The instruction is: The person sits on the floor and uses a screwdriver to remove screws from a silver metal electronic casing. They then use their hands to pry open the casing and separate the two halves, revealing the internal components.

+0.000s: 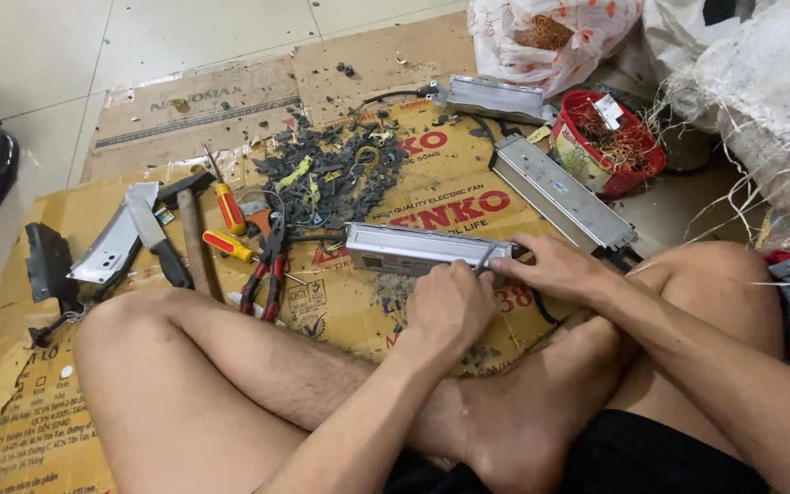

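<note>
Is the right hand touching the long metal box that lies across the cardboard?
Touching: the head view shows the right hand resting its fingers on the metal box end.

light: bright, even (indoor) | shadows: soft | focus: sharp | blur: none

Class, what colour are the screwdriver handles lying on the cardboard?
Red and yellow screwdriver handles, clearest in the head view.

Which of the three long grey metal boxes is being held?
The nearest long grey metal box, gripped by both hands; the other two lie untouched farther back near the red basket.
</note>
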